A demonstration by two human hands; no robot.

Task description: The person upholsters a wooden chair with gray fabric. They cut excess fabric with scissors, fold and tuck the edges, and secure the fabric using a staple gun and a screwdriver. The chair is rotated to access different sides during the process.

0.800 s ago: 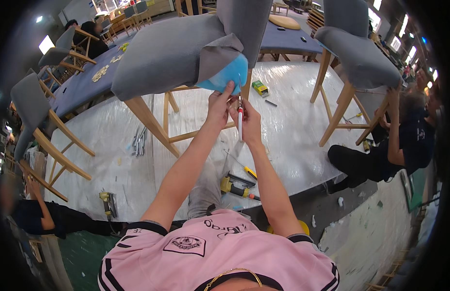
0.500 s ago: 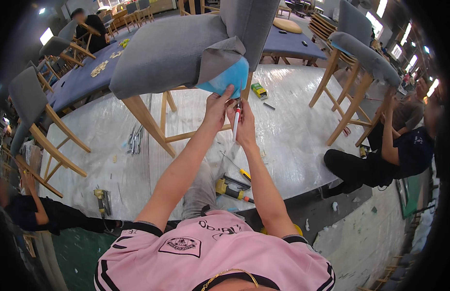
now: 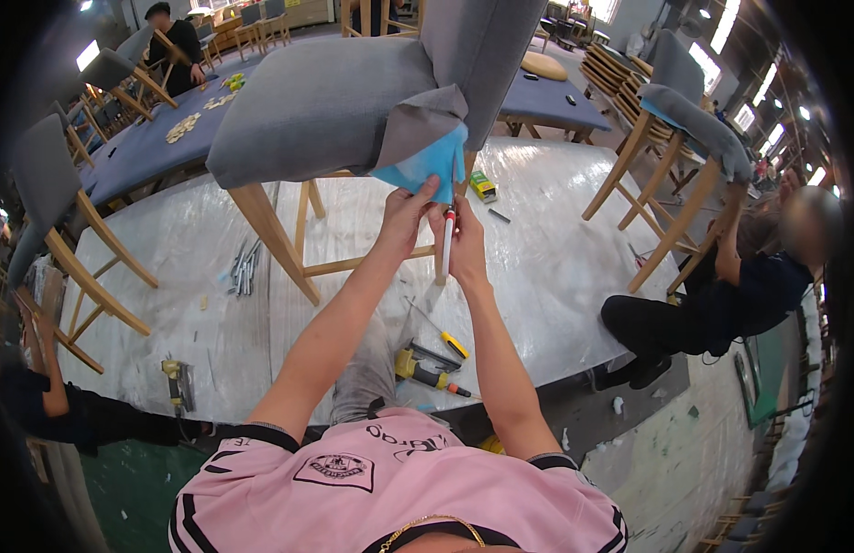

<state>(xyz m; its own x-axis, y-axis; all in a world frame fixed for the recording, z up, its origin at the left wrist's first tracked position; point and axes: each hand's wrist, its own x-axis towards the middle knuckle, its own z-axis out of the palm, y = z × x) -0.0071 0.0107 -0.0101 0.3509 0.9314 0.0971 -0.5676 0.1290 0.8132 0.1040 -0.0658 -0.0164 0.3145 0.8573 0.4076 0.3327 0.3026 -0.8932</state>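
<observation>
A grey upholstered chair (image 3: pixel 316 101) with wooden legs stands before me on the plastic-covered table. At its near corner by the backrest, a grey fabric flap (image 3: pixel 422 120) is folded up, baring light-blue lining (image 3: pixel 422 161). My left hand (image 3: pixel 407 219) is closed on the lower edge of this lining, thumb on top. Close beside it, my right hand (image 3: pixel 466 241) is closed round a slim tool with a red and white handle (image 3: pixel 449 226), held upright against the lining. The tool's tip is hard to make out there.
On the table lie a yellow-handled screwdriver (image 3: pixel 453 345), a pneumatic stapler (image 3: pixel 420 370), another (image 3: pixel 175 382), metal strips (image 3: pixel 245 269) and a small yellow-green box (image 3: pixel 482 187). Chairs (image 3: pixel 54 212) (image 3: pixel 680 111) flank mine, with people working at both sides.
The blue lining at the corner has shifted and hangs a little lower, and both my hands have moved slightly down with it. The whole view has shifted a little.
</observation>
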